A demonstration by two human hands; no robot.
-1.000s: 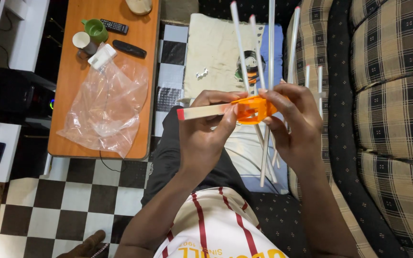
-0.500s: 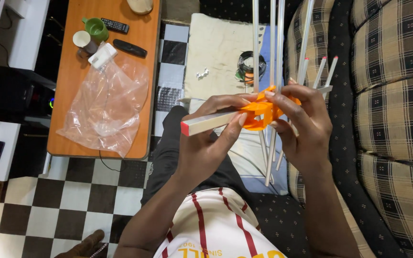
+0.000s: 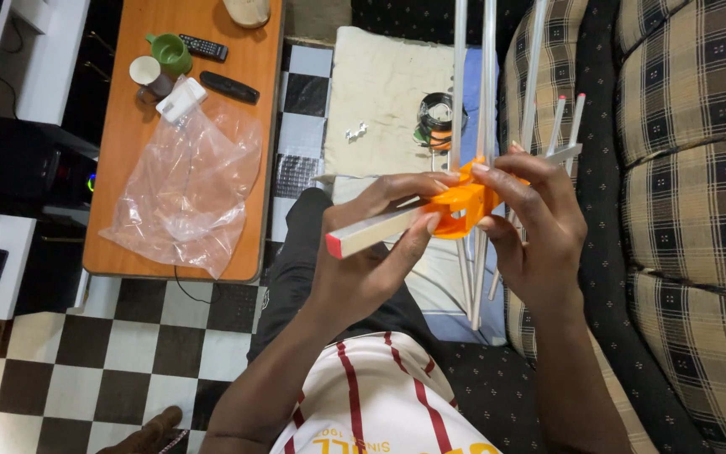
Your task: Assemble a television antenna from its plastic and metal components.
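While the person sat with knees toward a checkered floor (image 3: 86, 353), the head view showed both hands raised in front of the chest, clamped on one assembly. The left hand (image 3: 371, 261) was closed around a pale square bar with a red end cap (image 3: 371, 231), thumb under and fingers over it. The right hand (image 3: 539, 227) pinched an orange plastic bracket (image 3: 460, 204) that sat on that bar, fingertips pressing its top and far side. Thin white rods (image 3: 485, 101) ran through the bracket, crossing the bar and reaching well beyond the hands in both directions.

Just beyond the hands lay a cream cloth (image 3: 380, 92) with a coil of cable (image 3: 439, 118) and small white fittings (image 3: 355, 132) on it. Far to the left of the left hand stood a wooden counter (image 3: 245, 151) bearing a crumpled clear plastic bag (image 3: 186, 193), a green mug (image 3: 170, 52), a white cup (image 3: 146, 74) and two remote controls (image 3: 227, 87). To the right of the right hand was a plaid sofa (image 3: 691, 210).

To do this fitting well, I would judge that the left hand should hold the bar steady and level while the right squares the bracket, so the rods stay unbent.
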